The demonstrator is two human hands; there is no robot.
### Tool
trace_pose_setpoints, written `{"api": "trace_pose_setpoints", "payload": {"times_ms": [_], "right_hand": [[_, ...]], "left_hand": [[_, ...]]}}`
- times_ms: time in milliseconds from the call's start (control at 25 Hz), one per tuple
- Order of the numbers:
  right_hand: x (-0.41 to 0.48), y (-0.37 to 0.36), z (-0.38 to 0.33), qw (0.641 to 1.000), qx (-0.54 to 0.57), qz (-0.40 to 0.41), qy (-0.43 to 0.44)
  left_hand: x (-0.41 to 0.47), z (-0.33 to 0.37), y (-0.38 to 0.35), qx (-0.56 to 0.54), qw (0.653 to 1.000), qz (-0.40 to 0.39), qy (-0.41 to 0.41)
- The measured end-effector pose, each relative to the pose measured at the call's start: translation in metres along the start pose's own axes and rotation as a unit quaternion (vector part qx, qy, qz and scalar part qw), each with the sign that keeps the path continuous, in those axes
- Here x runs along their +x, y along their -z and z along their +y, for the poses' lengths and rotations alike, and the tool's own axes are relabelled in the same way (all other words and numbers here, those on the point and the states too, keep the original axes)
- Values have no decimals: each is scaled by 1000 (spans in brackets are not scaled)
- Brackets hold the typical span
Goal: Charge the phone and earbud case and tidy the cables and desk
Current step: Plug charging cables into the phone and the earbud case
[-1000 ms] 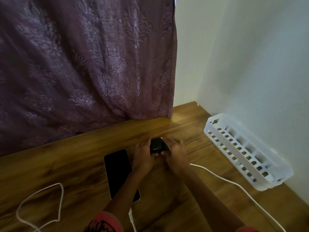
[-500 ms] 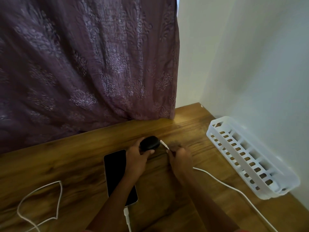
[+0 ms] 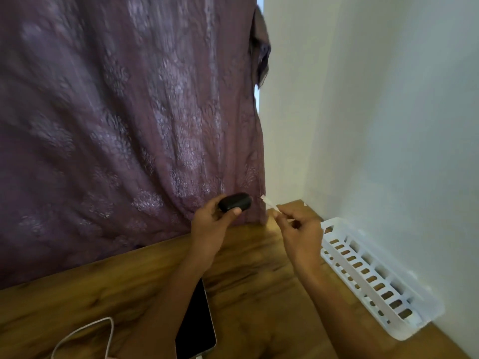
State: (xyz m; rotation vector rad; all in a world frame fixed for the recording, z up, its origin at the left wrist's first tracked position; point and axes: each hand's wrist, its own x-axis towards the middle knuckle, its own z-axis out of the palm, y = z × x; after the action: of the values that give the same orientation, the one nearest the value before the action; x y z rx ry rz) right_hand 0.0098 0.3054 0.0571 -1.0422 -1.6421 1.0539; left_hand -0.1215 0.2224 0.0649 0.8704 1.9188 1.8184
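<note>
- Holding the case (image 3: 235,202) up over the desk's (image 3: 259,294) far edge, the left hand (image 3: 210,229) gripped it between thumb and curled fingers.
- The right hand (image 3: 298,229) pinched the white plug (image 3: 268,202), its tip just beside the case but not touching.
- To my eye, the case wanted turning to face the plug squarely, then a straight, gentle push; forcing it in aslant could bend the tip.
- The phone (image 3: 197,325) lay flat by the near edge, and a basket (image 3: 375,275) sat along the right edge.
- No brand or writing could be read on anything.
</note>
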Motion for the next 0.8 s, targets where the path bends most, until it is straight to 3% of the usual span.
{"api": "trace_pose_setpoints", "payload": {"times_ms": [120, 400, 800], "right_hand": [[5, 23, -51, 995, 36, 53, 72], [-15, 66, -141, 970, 3, 127, 207], [-42, 82, -181, 932, -47, 187, 306]], "left_hand": [[2, 63, -1, -42, 997, -14, -59], [-12, 165, -2, -117, 981, -39, -148], [-40, 208, 5, -153, 967, -68, -192]]}}
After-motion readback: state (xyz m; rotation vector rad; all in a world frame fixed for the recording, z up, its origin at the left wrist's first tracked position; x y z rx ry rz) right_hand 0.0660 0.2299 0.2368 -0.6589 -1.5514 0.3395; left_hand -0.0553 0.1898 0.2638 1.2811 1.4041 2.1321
